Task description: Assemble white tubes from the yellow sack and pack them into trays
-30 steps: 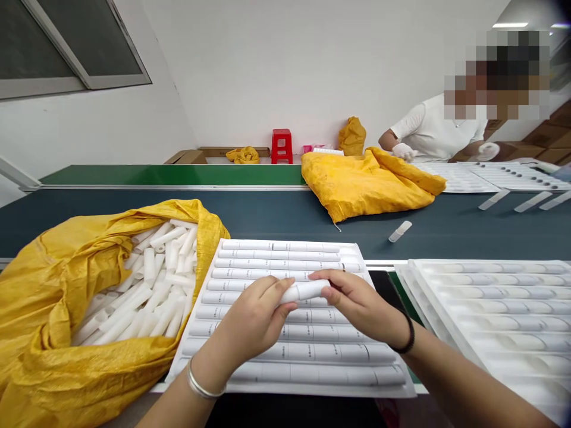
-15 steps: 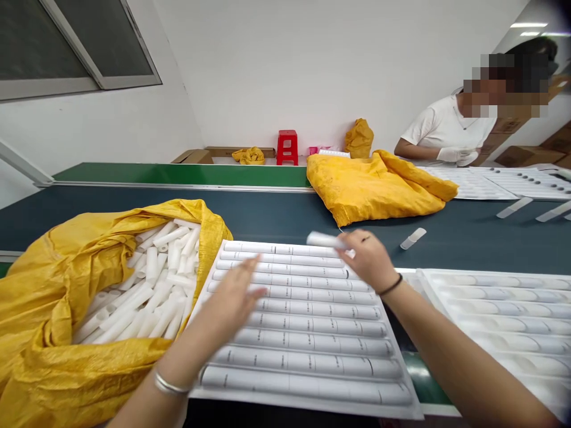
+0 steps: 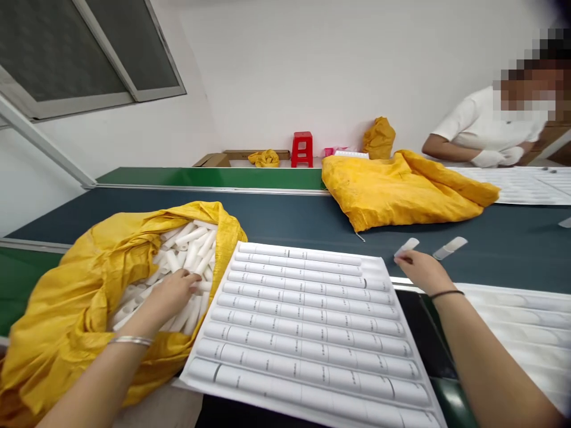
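My left hand (image 3: pixel 175 292) reaches into an open yellow woven sack (image 3: pixel 89 267) full of short white plastic tubes (image 3: pixel 193 242). Its fingers are closed at the end of one tube (image 3: pixel 203 286) near the sack's right side. Over the dark conveyor belt, my right hand (image 3: pixel 424 271) pinches the lower end of a whitish translucent tube (image 3: pixel 409 244). Another such tube (image 3: pixel 450 248) lies on the belt just to its right. Between my hands is a white tray (image 3: pixel 379 270) with several rows of white tubes (image 3: pixel 307 309) bearing small dark marks.
A second white tray (image 3: pixel 513 333) lies at the right. A folded yellow sack (image 3: pixel 401 187) rests on the dark belt (image 3: pixel 276 217). Across the belt stands a person (image 3: pixel 477 128) in white gloves, by more white trays (image 3: pixel 535 181). A red stool (image 3: pixel 302 148) is near the wall.
My left hand has moved from above the tray into the sack. My right hand has carried its tube from over the tray rightward to the belt. The view has turned left.
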`<state>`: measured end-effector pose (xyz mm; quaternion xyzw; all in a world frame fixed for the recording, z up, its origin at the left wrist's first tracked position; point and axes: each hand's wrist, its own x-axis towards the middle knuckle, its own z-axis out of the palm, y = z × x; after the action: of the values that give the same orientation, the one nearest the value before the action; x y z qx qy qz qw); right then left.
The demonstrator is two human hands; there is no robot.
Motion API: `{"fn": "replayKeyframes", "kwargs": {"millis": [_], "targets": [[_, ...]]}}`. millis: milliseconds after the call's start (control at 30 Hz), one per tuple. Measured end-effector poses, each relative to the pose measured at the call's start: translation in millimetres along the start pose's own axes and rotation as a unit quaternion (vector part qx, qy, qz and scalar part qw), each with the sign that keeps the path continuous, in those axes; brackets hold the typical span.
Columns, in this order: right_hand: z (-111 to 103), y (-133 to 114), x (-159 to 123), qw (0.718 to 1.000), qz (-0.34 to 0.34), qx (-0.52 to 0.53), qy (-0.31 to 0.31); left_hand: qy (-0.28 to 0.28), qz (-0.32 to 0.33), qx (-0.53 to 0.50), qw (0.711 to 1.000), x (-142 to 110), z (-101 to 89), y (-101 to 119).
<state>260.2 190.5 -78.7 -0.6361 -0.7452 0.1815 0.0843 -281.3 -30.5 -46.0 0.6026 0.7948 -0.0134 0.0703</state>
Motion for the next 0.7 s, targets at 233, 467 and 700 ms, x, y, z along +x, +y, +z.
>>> {"fn": "replayKeyframes", "kwargs": {"millis": [233, 467, 700], "targets": [[20.4, -18.7, -23.2, 0.981, -0.169, -0.005, -0.097, 0.027, 0.077, -0.060, 0.995, 9.2, -33.7, 9.2], [-7.5, -53.3, -62.4, 0.982, -0.170, 0.066, 0.047, 0.152, 0.128, -0.208, 0.958, -31.2, -69.0, 75.6], [-16.9, -150.9, -134.2, 0.874, -0.330, 0.357, 0.016, 0.109, 0.278, -0.342, 0.891, -63.5, -43.8, 189.7]]}}
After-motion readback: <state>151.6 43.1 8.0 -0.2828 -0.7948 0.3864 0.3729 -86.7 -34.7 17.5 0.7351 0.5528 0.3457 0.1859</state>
